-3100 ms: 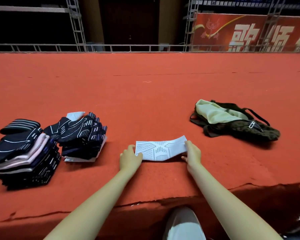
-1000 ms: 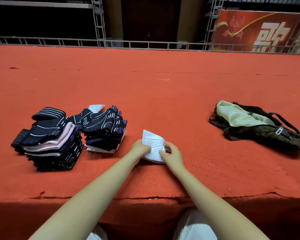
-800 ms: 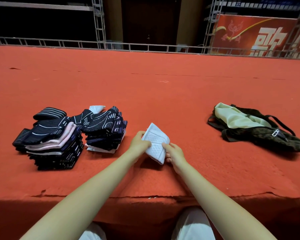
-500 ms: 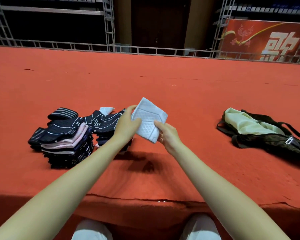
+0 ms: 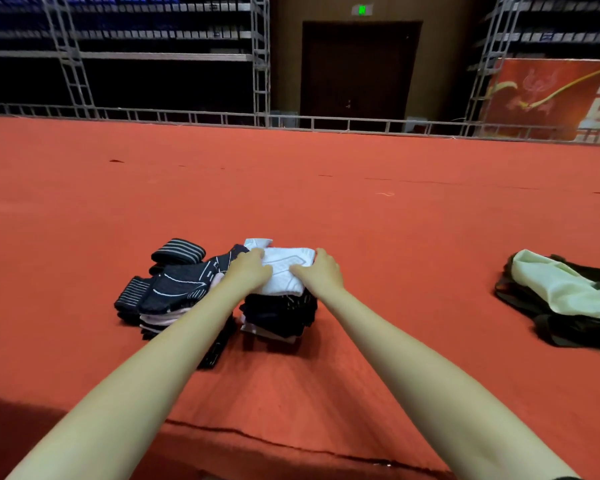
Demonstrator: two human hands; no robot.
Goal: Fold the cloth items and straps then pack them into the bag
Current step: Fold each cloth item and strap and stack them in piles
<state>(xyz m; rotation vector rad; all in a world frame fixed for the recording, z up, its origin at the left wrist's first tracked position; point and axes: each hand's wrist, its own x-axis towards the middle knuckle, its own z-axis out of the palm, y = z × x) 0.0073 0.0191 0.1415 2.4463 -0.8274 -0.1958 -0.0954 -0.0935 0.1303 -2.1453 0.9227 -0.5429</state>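
A folded white cloth (image 5: 286, 270) with a grey pattern lies on top of the right-hand stack of dark folded items (image 5: 279, 315). My left hand (image 5: 248, 271) grips its left edge and my right hand (image 5: 321, 273) holds its right edge, both arms stretched forward. Just left of this stands a second stack of dark and pink folded cloths and striped straps (image 5: 167, 292). The dark bag (image 5: 575, 327), with pale green fabric at its mouth, lies open on the carpet at the far right, well away from both hands.
Everything sits on a raised platform covered in red carpet (image 5: 361, 209), whose front edge runs under my forearms. A metal railing (image 5: 291, 124) and trusses border the far side, with a dark door and a red banner behind.
The white cloth lay flat on the carpet, was folded in half, lifted, and carried left onto the right-hand stack. My view has turned left, so the bag now sits at the right edge.
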